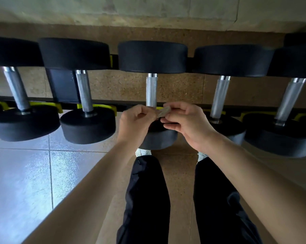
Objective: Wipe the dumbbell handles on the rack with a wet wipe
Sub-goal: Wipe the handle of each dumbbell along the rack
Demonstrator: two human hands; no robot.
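Several black dumbbells with silver knurled handles lie side by side on a black rack with yellow cradles [105,108]. The middle dumbbell's handle [151,89] runs straight down toward my hands. A small folded, greyish wet wipe [163,111] is pinched between my left hand [136,121] and my right hand [185,123], just above the near end of that handle. Both hands hide the handle's lower end and part of the near weight head [159,140].
Neighbouring handles stand left [84,90] and right [219,95] of the middle one. Below are my black trouser legs and light shoes [143,152] on a brown speckled floor; grey tiles [25,173] lie to the left. A pale wall runs behind the rack.
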